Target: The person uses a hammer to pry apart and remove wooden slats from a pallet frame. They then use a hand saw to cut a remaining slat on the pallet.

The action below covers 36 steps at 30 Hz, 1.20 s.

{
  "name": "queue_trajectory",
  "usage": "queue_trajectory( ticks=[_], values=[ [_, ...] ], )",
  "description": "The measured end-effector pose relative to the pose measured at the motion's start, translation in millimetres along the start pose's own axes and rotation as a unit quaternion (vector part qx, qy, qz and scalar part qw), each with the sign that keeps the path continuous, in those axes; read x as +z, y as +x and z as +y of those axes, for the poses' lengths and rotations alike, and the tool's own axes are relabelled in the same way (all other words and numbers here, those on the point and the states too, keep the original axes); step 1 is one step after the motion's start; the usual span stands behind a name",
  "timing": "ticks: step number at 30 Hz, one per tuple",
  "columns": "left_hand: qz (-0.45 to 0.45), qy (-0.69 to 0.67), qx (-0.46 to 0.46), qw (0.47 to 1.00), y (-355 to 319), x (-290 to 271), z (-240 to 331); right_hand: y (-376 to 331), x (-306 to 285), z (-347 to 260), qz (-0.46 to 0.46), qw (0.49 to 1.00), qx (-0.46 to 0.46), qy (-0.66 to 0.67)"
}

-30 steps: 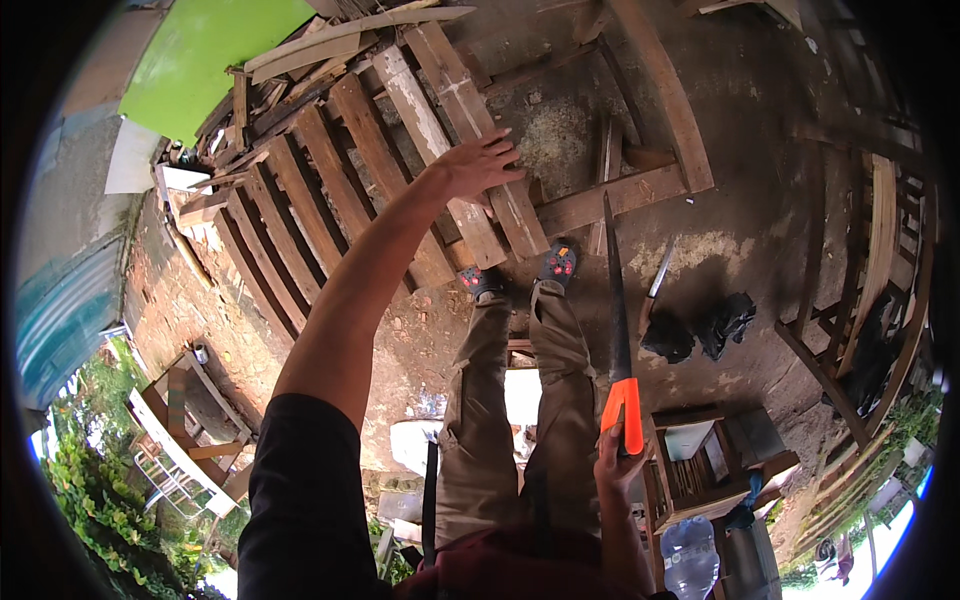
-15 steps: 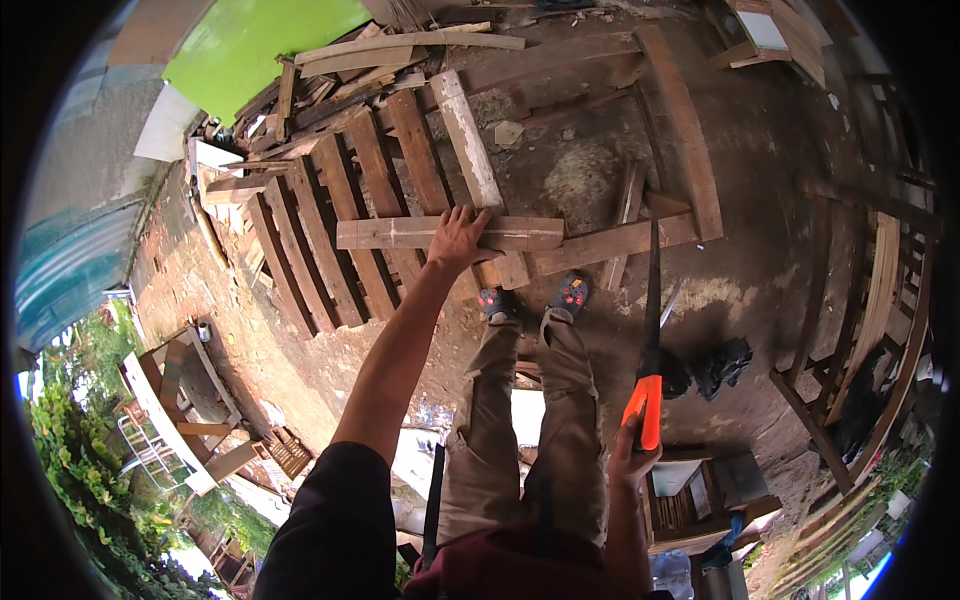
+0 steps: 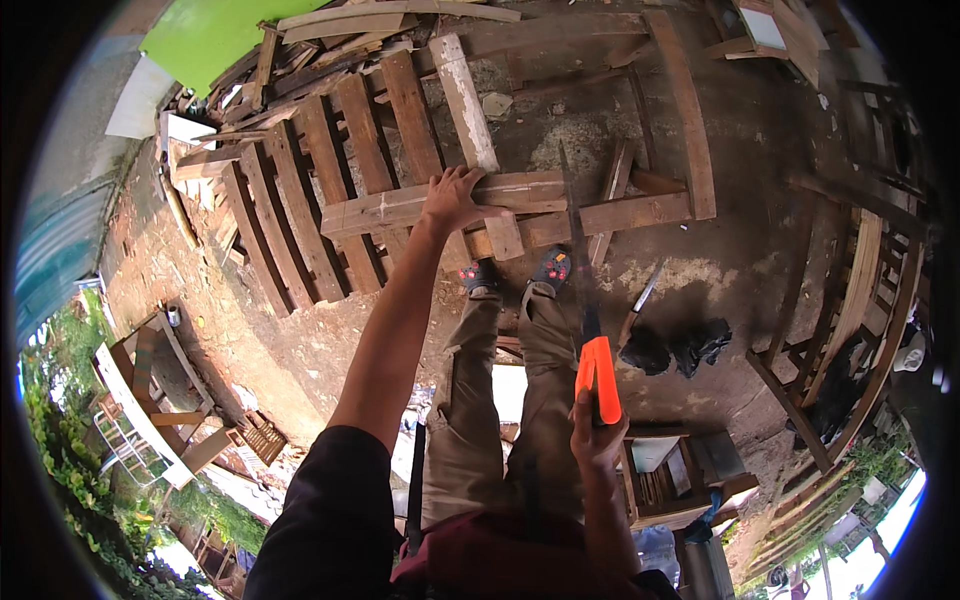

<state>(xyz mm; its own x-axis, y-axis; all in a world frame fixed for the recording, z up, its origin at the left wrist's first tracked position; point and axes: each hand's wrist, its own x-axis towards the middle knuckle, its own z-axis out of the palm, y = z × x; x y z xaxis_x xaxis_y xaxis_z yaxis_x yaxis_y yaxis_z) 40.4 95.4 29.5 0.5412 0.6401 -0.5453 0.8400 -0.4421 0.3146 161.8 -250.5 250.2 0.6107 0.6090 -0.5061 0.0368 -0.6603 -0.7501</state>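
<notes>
My left hand [image 3: 455, 200] lies over a short wooden beam [image 3: 375, 213], fingers curled across its far edge and thumb on the near side. Beneath that beam is a large slatted wooden frame [image 3: 327, 150], including one plank with worn white paint [image 3: 462, 100]. My right hand [image 3: 597, 432] is closed round the orange handle of a handsaw [image 3: 598, 375]. Its long dark blade points away from me and passes close by the beam's right end. Whether the teeth touch the wood I cannot tell.
A knife [image 3: 643, 297] lies on the ground beside black plastic bags [image 3: 700, 345]. Scrap wood [image 3: 330, 45] is heaped near a green panel [image 3: 205, 42]. Wooden frames [image 3: 815, 400] stand at the right. My shoes [image 3: 552, 265] are just short of the frame.
The handsaw has moved left, its blade now close to the beam's right end. The beam has tilted slightly, its right end farther away, with my left hand still on it.
</notes>
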Motion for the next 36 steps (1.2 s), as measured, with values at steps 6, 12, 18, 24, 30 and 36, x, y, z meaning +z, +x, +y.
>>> queue_trajectory(
  ticks=[6, 12, 18, 24, 30, 36],
  values=[
    [-0.002, -0.019, 0.024, 1.000, 2, -6, -4, -7, 23, -53, 0.016, 1.000, 0.011, -0.021],
    [0.031, 0.024, 0.016, 0.999, -6, -1, 4, -7, 37, -68, 0.006, 0.999, 0.037, -0.029],
    [0.041, 0.020, 0.021, 0.999, -11, -4, 5, -9, 49, -69, 0.027, 0.998, 0.003, -0.052],
    [0.038, -0.024, 0.027, 0.999, -2, -5, -2, -7, 51, -67, 0.029, 0.999, 0.009, -0.043],
    [-0.064, -0.088, -0.003, 0.994, 15, -28, -4, -10, 54, -65, 0.033, 0.998, 0.051, -0.019],
    [-0.081, -0.092, -0.023, 0.992, 24, -28, -9, -11, 54, -58, 0.045, 0.998, 0.036, -0.002]
  ],
)
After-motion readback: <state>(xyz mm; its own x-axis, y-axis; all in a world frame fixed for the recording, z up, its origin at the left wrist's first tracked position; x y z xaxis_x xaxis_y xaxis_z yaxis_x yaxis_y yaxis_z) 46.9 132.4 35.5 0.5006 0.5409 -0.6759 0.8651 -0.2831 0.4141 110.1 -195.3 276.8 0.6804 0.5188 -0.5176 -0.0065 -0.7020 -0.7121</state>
